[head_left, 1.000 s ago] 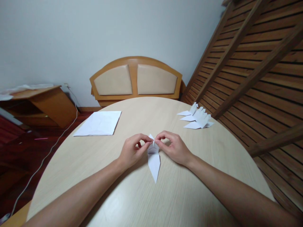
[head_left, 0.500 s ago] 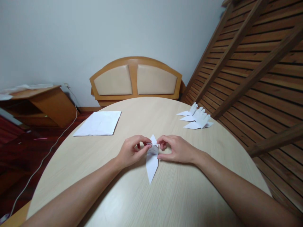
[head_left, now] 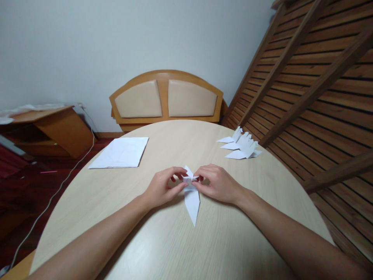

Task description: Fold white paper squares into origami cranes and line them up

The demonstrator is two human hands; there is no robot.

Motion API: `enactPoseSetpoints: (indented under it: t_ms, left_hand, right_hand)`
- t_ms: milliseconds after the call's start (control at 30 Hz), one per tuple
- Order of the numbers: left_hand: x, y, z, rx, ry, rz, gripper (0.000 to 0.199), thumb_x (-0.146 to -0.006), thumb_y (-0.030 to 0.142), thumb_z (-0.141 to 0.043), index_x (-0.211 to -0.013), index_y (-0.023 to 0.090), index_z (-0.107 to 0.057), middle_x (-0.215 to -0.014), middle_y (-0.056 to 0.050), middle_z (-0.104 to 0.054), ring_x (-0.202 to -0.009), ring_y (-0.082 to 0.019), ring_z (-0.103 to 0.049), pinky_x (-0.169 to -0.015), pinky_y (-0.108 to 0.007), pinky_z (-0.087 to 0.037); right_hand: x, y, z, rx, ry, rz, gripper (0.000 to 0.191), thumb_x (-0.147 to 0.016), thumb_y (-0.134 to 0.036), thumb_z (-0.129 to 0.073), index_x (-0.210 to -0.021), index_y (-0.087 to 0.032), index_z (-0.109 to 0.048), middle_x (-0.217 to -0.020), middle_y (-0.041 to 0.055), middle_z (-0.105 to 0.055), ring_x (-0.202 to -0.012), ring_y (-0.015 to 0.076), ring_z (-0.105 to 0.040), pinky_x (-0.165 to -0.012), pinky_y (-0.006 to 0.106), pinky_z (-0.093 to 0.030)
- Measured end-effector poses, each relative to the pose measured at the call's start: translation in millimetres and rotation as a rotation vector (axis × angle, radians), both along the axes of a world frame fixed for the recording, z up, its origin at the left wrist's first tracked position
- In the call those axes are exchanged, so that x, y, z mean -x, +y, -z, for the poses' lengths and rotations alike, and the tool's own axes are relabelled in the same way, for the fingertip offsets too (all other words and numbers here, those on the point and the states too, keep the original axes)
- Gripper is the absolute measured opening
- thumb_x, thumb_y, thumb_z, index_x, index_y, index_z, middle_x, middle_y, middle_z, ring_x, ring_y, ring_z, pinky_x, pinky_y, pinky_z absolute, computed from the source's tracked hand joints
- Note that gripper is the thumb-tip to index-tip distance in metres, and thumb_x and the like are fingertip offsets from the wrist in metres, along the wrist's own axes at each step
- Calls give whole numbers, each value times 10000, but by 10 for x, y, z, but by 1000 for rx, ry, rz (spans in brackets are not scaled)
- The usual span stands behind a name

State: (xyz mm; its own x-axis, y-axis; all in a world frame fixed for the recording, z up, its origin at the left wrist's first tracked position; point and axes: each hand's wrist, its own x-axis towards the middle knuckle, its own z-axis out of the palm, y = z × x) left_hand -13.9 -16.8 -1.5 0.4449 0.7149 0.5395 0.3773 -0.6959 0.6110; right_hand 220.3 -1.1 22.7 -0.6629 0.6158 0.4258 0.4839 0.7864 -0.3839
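A white folded paper piece [head_left: 192, 203] is held between both hands, its long point toward me and a shorter point sticking out on the far side. My left hand [head_left: 166, 186] pinches its left side with thumb and fingers. On the right, my right hand [head_left: 216, 182] pinches the other side, thumb near the middle fold. The fingertips hide part of the small folds at the centre.
White sheets [head_left: 120, 152] lie stacked at the left of the round table [head_left: 163, 249]. Several folded white paper figures [head_left: 243, 146] stand at the back right. Beyond are a headboard [head_left: 166, 97] and a wooden slatted structure [head_left: 314, 89].
The paper piece has turned a little, its near point swinging to the right and its far point to the left. My right thumb has moved up onto the folded middle.
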Motion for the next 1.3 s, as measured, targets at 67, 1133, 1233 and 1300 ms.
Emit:
enactPoseSetpoints:
  t_ms: [67, 1133, 1233, 1300]
  left_hand:
    - [2, 28, 37, 46, 41, -71, 308, -939, 299, -612, -1220, 183, -561, -1117, -109, -702, -976, -197, -683, -815, -344, -571]
    - [36, 182, 182, 18, 409, -292, 414, -939, 305, -554, -1312, 131, -519, -1298, -170, -623, -1239, -306, -559, -1064, -492, -461]
    - [39, 184, 188, 15, 406, -286, 415, -940, 304, -550, -1320, 141, -513, -1311, -164, -617, -1236, -302, -559, -1070, -493, -457]
    - [42, 188, 195, 15, 407, -286, 413, -941, 305, -549, -1322, 150, -511, -1315, -160, -615, -1236, -299, -558, -1073, -494, -455]
  right_hand:
    - [-48, 24, -11, 20, -16, 88, 78, -912, -260, -630, -860, -205, -651, -765, 16, -686, -708, 174, -631, -691, 294, -436]
    - [-949, 169, -552, 128, -633, 1242, 388, -921, -254, -562, -1282, -112, -551, -1038, 262, -713, -973, 422, -708, -739, 472, -532]
    - [-970, 195, -548, 139, -590, 1269, 395, -920, -259, -573, -1285, -108, -558, -1054, 268, -705, -993, 441, -698, -754, 487, -527]
    - [-993, 212, -541, 151, -559, 1296, 392, -923, -260, -574, -1284, -108, -562, -1076, 275, -697, -1011, 439, -692, -770, 486, -520]
